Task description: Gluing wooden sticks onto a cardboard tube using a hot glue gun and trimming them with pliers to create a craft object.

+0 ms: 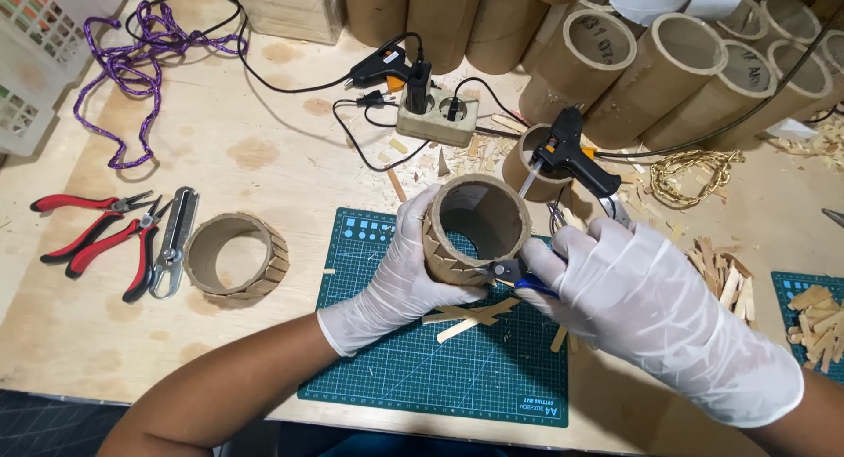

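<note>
My left hand [396, 281], in a white glove, grips a short cardboard tube [479, 224] whose outside is partly clad in small wooden pieces. The tube stands over a green cutting mat [413, 369]. My right hand [651, 308], also gloved, holds blue-handled cutters [514, 274] with the jaws at the tube's lower rim. A few flat wooden sticks [470, 318] lie on the mat just below the tube.
A second wood-clad cardboard ring [236, 255] sits left of the mat. Red-handled pliers [97, 237] and a utility knife [174, 242] lie further left. A glue gun [571, 154] rests in a tube behind; a power strip [435, 119], large cardboard tubes and wood scraps [725, 277] surround.
</note>
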